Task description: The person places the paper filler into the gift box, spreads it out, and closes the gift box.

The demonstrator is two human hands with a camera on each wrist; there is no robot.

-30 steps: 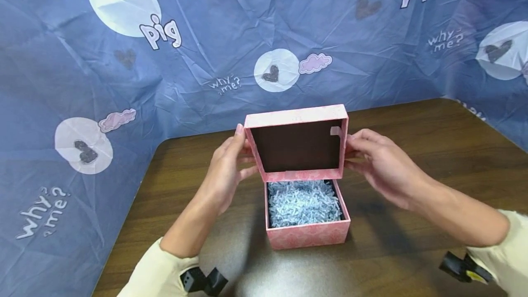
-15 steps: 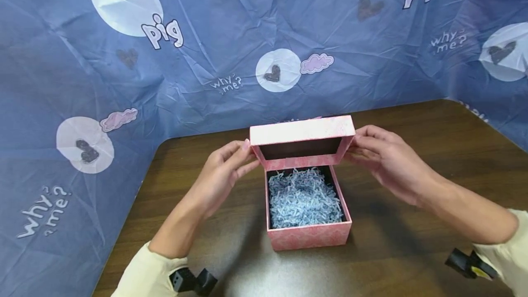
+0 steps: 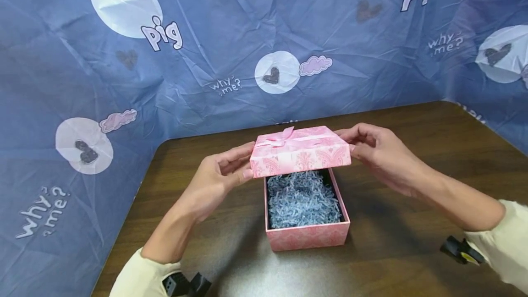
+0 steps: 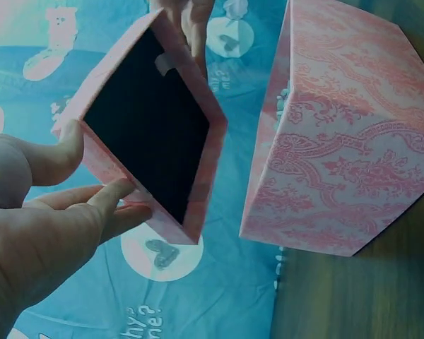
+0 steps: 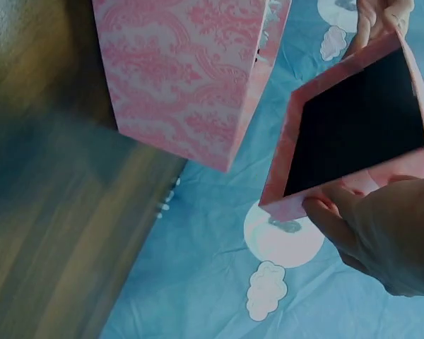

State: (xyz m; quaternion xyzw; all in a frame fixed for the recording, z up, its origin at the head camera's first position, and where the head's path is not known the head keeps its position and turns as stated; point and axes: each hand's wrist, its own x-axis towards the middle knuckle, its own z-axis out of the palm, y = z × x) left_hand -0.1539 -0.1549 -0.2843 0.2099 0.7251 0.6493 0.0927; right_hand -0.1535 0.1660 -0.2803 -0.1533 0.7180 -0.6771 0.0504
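A pink patterned box lid (image 3: 301, 154) with a ribbon bow on top is held above the back of a matching box base (image 3: 309, 237). My left hand (image 3: 212, 180) grips the lid's left side, thumb near its front corner. At the opposite side my right hand (image 3: 377, 157) holds the lid between thumb and fingers. Pale blue shredded paper (image 3: 303, 203) fills the base, its back part hidden under the lid. Both wrist views show the lid's dark inside (image 4: 152, 127), tilted and apart from the base.
The base stands on a dark brown wooden table (image 3: 396, 260). Behind and to the sides hangs a blue printed cloth (image 3: 231, 26) with white circles, hearts and lettering. Small black devices (image 3: 185, 284) are strapped near both wrists, over cream sleeves.
The lid has tipped forward and down from nearly upright, so its bowed top now shows instead of its dark inside. Both hands turned with it, and the base stayed put.
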